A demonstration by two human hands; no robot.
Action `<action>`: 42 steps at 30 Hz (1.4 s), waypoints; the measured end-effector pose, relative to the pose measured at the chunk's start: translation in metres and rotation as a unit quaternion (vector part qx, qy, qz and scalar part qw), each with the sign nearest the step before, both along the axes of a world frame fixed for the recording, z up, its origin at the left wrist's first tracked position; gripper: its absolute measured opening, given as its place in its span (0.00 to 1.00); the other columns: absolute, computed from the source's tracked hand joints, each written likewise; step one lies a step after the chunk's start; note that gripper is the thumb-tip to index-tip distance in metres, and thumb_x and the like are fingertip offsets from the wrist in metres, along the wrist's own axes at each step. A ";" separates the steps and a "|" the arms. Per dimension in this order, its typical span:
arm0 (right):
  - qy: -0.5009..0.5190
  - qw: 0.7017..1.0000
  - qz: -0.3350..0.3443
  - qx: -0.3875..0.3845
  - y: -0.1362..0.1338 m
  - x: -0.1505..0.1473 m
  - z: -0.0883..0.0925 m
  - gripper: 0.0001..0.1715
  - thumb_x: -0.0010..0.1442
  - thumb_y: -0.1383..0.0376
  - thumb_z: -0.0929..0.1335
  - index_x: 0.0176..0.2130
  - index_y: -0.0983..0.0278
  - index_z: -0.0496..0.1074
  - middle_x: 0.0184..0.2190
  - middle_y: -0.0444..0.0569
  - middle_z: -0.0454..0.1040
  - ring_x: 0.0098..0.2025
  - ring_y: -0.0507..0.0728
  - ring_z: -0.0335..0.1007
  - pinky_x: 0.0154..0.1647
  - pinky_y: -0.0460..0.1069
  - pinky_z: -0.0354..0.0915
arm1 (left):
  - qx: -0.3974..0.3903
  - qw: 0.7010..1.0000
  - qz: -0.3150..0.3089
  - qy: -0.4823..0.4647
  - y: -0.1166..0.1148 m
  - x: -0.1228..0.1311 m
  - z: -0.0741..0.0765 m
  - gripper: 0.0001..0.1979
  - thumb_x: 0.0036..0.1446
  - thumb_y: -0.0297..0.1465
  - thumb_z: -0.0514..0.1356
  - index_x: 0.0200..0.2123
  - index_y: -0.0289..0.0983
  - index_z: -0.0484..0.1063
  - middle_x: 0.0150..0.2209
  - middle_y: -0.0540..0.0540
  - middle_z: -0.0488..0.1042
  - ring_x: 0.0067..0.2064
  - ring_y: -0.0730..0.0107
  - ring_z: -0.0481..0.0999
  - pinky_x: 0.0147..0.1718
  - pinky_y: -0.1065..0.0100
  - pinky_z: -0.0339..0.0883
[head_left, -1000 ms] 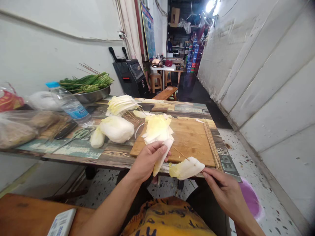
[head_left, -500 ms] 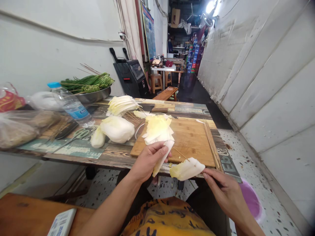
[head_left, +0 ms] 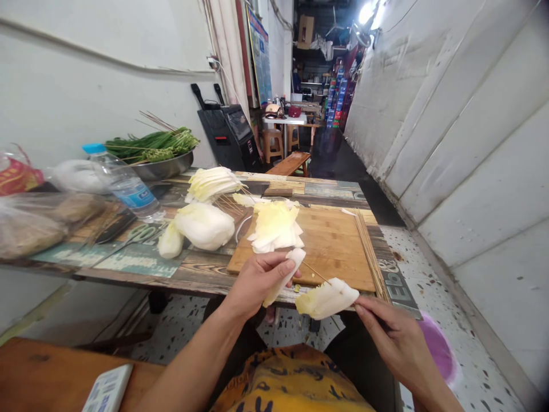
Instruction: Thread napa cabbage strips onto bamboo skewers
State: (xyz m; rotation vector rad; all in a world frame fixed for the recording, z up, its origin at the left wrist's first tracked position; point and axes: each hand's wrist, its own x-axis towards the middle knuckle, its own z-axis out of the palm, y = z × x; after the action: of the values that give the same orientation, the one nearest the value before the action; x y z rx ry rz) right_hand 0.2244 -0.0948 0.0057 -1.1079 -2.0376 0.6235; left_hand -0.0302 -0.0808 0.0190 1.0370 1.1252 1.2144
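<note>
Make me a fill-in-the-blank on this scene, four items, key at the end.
1. The left hand holds a leaf of Chinese ____.
2. The right hand holds a skewer with a second ____ threaded on it.
3. As pictured, the bundle of spare skewers lies along the ____ side of the board.
4. The bottle cap is ____.

Missing words: cabbage; leaf; right; blue.

Lettering legible to me in the head view: pale characters [head_left: 397, 287], apparently "Eb" with an ampersand, printed at the near right corner of the table [head_left: 201, 264]. I cannot resolve the bottle label [head_left: 139, 196], wall poster [head_left: 259, 54], yellow garment [head_left: 295, 383] lettering or white box [head_left: 108, 386] print.
</note>
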 end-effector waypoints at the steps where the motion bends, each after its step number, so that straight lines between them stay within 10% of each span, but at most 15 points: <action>1: 0.000 1.000 0.000 0.000 0.000 0.000 0.000 0.14 0.63 0.67 0.64 0.45 0.62 0.77 0.39 0.51 0.81 0.37 0.54 0.77 0.37 0.44 0.71 | -0.001 1.000 -0.001 0.002 0.000 0.000 0.000 0.14 0.49 0.41 0.66 0.29 0.34 0.79 0.23 0.48 0.74 0.23 0.79 0.64 0.24 0.75 0.56; 30: -0.017 1.000 0.016 -0.006 -0.003 -0.006 0.009 0.15 0.63 0.65 0.63 0.43 0.60 0.78 0.40 0.50 0.81 0.39 0.57 0.78 0.38 0.47 0.72 | -0.018 0.996 -0.080 0.039 -0.009 0.017 0.005 0.14 0.48 0.40 0.65 0.23 0.34 0.78 0.19 0.48 0.72 0.20 0.76 0.66 0.21 0.73 0.58; 36: 0.003 0.996 -0.081 0.039 0.003 0.006 0.009 0.12 0.60 0.62 0.66 0.38 0.63 0.79 0.35 0.51 0.81 0.35 0.58 0.78 0.36 0.48 0.73 | -0.001 0.997 0.078 -0.015 -0.007 0.008 0.010 0.13 0.48 0.40 0.66 0.26 0.35 0.78 0.24 0.48 0.75 0.23 0.77 0.68 0.24 0.75 0.62; 42: -0.015 0.999 -0.036 0.014 0.002 0.005 0.012 0.13 0.62 0.63 0.65 0.41 0.60 0.79 0.37 0.49 0.81 0.35 0.58 0.79 0.34 0.47 0.73 | -0.005 0.996 0.076 -0.052 -0.003 0.000 0.012 0.12 0.47 0.39 0.67 0.27 0.35 0.77 0.26 0.48 0.76 0.25 0.76 0.69 0.25 0.75 0.63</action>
State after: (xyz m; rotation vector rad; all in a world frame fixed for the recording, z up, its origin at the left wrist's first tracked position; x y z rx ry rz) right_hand 0.2297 -0.0931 0.0177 -1.1750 -2.0158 0.5431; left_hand -0.0302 -0.0836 0.0312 0.8822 1.1434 1.3651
